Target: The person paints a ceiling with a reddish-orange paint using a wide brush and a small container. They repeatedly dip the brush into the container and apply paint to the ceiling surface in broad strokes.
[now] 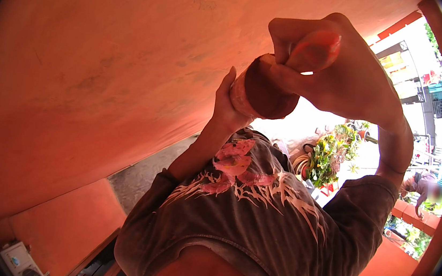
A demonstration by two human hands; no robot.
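Note:
My left hand [228,104] is wrapped round the side of a small paint can [241,92], smeared reddish on the outside. The can is tilted so that its dark red-brown inside shows. Over its rim, my right hand [341,70] grips a paintbrush by its thick orange-red handle [315,52]. The fingers are closed round the brush, and its lower end is hidden behind them at the can's mouth. Both hands are held up in front of my chest, close to an orange wall [93,70] on the left, which has dark, patchy stains.
Potted plants [332,155] stand beyond my right arm, in bright light. Farther right, a person [425,187] is near a low orange ledge [414,216]. A white air-conditioner unit [22,261] shows at the lower left, beside a dark opening [95,259] in the wall.

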